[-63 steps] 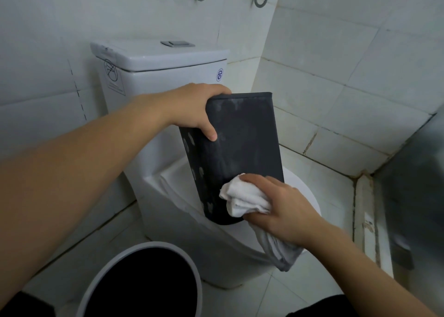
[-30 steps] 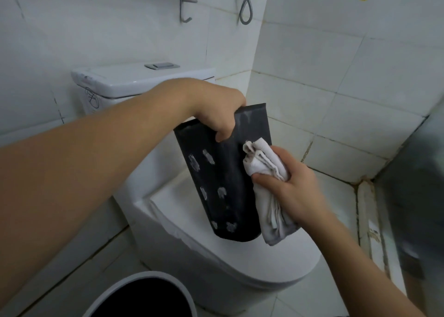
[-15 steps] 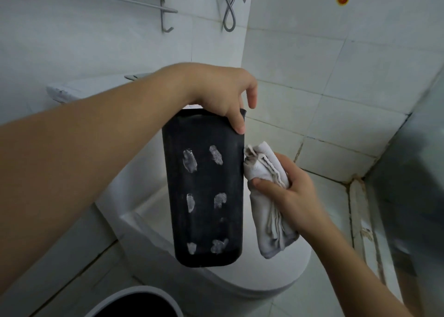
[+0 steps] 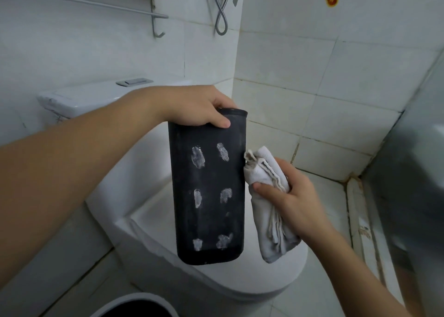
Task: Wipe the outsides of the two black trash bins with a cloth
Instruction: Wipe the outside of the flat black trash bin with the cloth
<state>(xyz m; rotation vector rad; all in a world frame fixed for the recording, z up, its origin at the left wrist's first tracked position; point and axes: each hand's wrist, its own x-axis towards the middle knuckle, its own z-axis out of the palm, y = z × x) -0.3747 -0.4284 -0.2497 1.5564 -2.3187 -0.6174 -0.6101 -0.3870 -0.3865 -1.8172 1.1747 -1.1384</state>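
The left hand (image 4: 199,107) grips the rim of the slim black bin (image 4: 209,187), held upright above the toilet lid (image 4: 264,278). At its 3 o'clock edge, the right hand (image 4: 288,201) clutches a bunched white cloth (image 4: 264,172) against the side wall. Side-wiping looks underway; next, the front's pale residue patches (image 4: 198,158) need firm strokes. A second bin's rim (image 4: 134,304) shows at 6 o'clock.

arms: two, bare to the elbow | sleeves: none visible | hands: ungloved
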